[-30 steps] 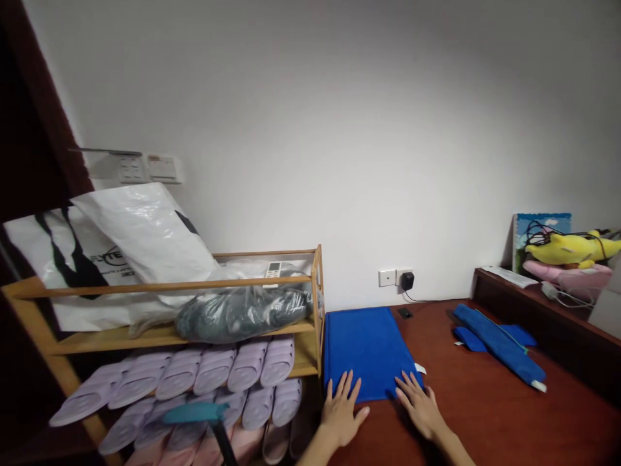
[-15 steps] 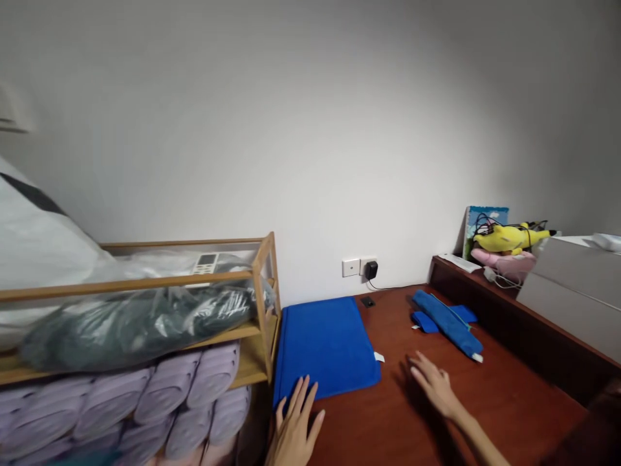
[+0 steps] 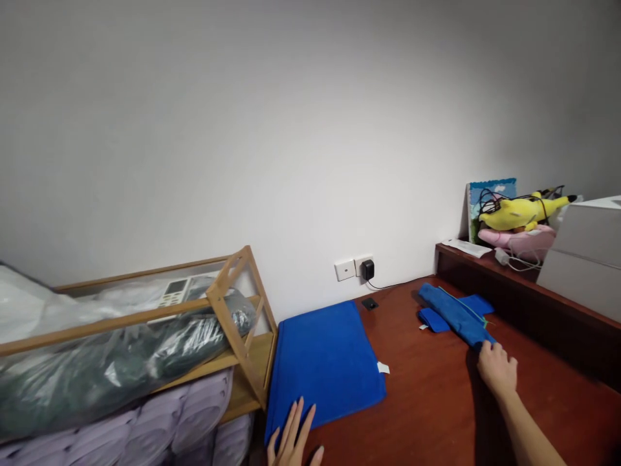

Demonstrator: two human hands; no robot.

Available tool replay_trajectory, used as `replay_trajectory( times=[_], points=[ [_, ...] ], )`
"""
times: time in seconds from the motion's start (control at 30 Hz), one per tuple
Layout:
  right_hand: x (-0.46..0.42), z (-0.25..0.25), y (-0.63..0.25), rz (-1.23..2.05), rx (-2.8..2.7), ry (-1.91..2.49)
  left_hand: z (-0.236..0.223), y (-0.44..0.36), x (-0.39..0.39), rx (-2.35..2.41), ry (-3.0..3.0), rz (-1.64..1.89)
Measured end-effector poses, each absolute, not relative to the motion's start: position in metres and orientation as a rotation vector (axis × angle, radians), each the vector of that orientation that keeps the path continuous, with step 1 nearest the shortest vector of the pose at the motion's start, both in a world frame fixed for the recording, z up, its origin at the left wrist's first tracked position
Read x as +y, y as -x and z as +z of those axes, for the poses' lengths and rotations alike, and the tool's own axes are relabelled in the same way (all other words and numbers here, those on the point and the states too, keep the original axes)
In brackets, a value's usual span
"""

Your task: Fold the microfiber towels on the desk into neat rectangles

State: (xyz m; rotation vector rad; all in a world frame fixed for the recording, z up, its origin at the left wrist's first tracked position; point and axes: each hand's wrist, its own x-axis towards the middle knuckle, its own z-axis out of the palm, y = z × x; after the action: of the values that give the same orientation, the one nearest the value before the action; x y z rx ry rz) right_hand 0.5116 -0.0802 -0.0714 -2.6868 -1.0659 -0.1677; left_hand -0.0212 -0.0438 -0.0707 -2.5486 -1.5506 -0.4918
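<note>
A flat blue fabric sheet (image 3: 320, 362) with a white tag lies on the left of the reddish-brown table. Across its near edge rest the spread fingers of my left hand (image 3: 290, 440), open and holding nothing. Farther right, a long, narrow blue fabric pouch (image 3: 449, 310) with a green line like a zip lies slantwise over a smaller folded blue cloth (image 3: 478, 304). My right hand (image 3: 498, 369) is closed on the pouch's near end, and its fingertips hide that end.
A wooden rack (image 3: 237, 330) with plastic-wrapped bundles and pale purple slippers (image 3: 198, 411) stands left. A black plug (image 3: 367, 269) sits in the wall socket. On the raised ledge at right are a yellow plush toy (image 3: 519, 213), cables and white boxes (image 3: 589, 239).
My right hand has moved right from over the bare table and taken hold of the pouch's near end. My left hand stays by the blue sheet. The view has shifted and tilted slightly.
</note>
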Motion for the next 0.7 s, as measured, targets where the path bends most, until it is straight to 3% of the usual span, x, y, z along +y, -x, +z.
replay_trajectory(
  times=[0.27, 0.4, 0.53, 0.6, 0.7],
  points=[
    [-0.070, -0.007, -0.523, -0.019, -1.007, 2.646, -0.072, 0.024, -0.045, -1.540, 2.532, -0.525],
    [-0.088, 0.028, -0.488, -0.064, -1.042, 2.533, -0.068, 0.022, -0.050, -1.539, 2.519, -0.564],
    [-0.141, 0.005, -0.405, -0.220, -1.355, 2.424, -0.065, 0.021, -0.056, -1.523, 2.497, -0.640],
    [-0.167, -0.017, -0.365, -0.133, -1.608, 2.366, -0.065, 0.020, -0.057, -1.524, 2.482, -0.664],
    [-0.183, -0.031, -0.328, 0.052, -1.569, 2.428, -0.064, 0.019, -0.059, -1.533, 2.467, -0.686]
  ],
)
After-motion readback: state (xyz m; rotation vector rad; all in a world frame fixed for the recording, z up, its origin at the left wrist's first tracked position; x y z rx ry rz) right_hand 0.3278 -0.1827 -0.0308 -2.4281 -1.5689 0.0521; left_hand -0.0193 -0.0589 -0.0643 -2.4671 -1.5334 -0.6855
